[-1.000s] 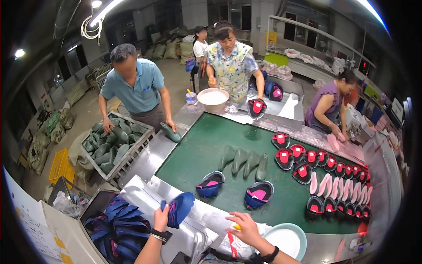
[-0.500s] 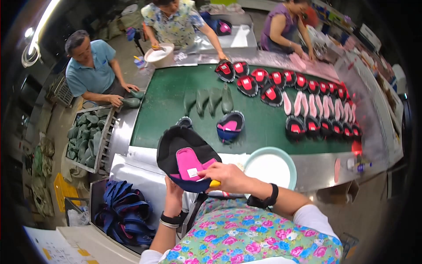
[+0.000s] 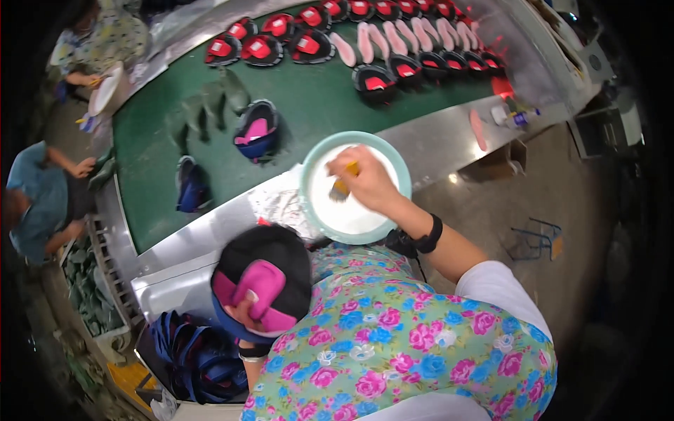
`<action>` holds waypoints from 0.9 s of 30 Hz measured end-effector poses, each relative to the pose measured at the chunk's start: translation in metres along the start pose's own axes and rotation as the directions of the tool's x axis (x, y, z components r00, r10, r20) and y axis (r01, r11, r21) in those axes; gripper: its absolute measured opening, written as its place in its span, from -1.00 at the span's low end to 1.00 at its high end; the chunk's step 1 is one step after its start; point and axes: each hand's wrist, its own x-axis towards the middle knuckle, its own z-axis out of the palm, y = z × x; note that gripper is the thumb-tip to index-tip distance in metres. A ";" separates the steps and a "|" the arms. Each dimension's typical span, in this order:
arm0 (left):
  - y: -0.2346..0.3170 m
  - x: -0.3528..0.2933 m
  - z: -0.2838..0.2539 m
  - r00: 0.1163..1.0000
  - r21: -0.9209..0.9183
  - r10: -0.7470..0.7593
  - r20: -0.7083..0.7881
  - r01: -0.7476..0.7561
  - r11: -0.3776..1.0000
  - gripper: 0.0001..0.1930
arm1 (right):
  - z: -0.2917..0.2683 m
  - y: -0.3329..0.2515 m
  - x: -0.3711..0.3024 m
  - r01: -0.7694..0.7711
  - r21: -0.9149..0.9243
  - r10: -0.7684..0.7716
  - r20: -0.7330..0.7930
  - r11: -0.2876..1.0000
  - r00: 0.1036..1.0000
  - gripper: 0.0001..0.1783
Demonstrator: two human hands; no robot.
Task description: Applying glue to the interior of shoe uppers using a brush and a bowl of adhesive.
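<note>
My right hand (image 3: pixel 364 179) grips a small yellow-handled brush (image 3: pixel 340 189) over the mint-green basin (image 3: pixel 405 179), which holds a white liquid. The bristles point down at the liquid; whether they touch it I cannot tell. Close against my flowered apron, my left hand (image 3: pixel 246 312) holds a shoe upper (image 3: pixel 261 245), black inside and navy outside, with pink parts. Its fingers reach inside onto the pink, and the rest of the hand is hidden behind the upper.
On the green tabletop (image 3: pixel 154 126) stand two navy uppers, dark green shoe lasts (image 3: pixel 214 102), rows of black-and-red uppers (image 3: pixel 309 45) and pale pink insoles (image 3: pixel 397 38). Navy pieces (image 3: pixel 196 358) fill a bin at lower left. Two co-workers are at the left. A blue-framed stool (image 3: pixel 537 238) stands at right.
My right hand has left the upper and moved the brush over the basin. My left hand has lowered the upper toward my apron. The whole view has swung to the right.
</note>
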 end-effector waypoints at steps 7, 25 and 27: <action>-0.007 -0.001 -0.004 0.749 0.310 -0.545 0.376 0.453 0.836 -0.38 | -0.009 0.118 -0.064 -0.512 -0.031 0.504 -0.126 0.859 0.854 -0.73; -0.025 0.072 0.113 0.676 0.332 -0.356 0.645 0.172 0.928 -0.26 | -0.025 0.015 -0.060 -0.165 0.493 0.192 -0.005 0.854 0.981 -0.78; -0.024 0.064 0.130 0.689 0.244 -0.160 0.707 -0.026 0.969 -0.41 | -0.023 0.014 -0.055 -0.147 0.466 0.178 -0.023 0.873 0.984 -0.80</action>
